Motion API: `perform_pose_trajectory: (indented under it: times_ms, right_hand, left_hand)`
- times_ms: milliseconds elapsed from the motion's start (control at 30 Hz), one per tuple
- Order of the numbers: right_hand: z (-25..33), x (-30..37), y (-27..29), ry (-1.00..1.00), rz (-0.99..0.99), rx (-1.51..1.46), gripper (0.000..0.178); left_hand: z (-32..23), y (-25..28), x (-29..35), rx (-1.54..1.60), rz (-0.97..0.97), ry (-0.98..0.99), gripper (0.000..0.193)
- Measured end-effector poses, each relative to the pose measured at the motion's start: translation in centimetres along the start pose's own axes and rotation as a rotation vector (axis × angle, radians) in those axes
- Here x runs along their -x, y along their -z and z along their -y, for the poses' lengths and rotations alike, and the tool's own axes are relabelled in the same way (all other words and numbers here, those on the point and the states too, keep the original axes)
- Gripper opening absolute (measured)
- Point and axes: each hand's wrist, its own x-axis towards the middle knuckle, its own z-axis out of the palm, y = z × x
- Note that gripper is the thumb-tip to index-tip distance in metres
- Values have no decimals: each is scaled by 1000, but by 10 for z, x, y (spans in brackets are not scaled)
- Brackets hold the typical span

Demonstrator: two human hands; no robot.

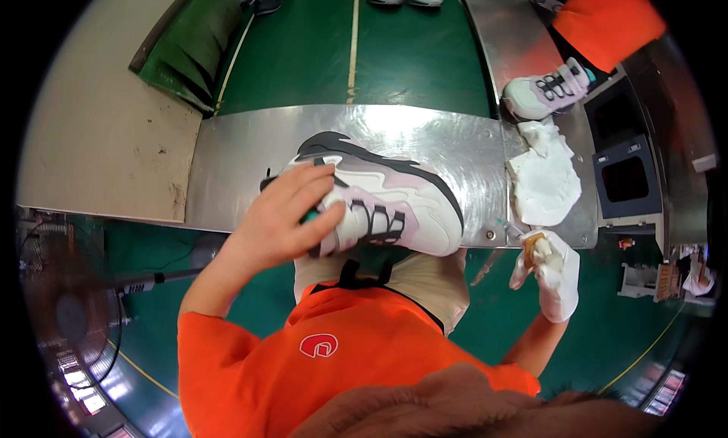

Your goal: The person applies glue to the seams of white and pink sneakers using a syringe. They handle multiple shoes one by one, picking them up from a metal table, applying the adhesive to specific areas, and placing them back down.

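Note:
A white and pale-lilac sneaker (402,203) with a black-edged sole and dark laces lies tilted on its side on the steel plate (235,157) before me. My left hand (292,210) is bare and wrapped over its ankle opening, fingers on the upper. Off to the right, at the plate's near edge, is my right hand (550,275) in a white glove with tan fingertips. Its fingers are curled together; a thin, pale thing shows by the tips, too small to name. Close beyond that hand lies a crumpled white cloth (544,176).
A matching sneaker (547,93) stands at the far right, near another person's orange sleeve (610,25). A green conveyor belt (303,59) carries more shoes at its far end. A beige panel (106,127) borders the left; a fan (72,317) stands below it.

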Motion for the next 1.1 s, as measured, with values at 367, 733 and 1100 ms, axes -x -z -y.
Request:
perform_pose_trajectory:
  times_ms: [367,733,1100]
  right_hand:
    - [-24,-45,-39,241,192,-602,65]
    - [-19,-95,-70,91,625,-601,35]
    - [-11,-93,-84,55,414,-533,66]
  left_hand:
    - [-16,2,-1,-10,68,150,20]
    - [-12,2,-2,25,40,170,25]
    - [-11,-1,0,4,9,168,30]
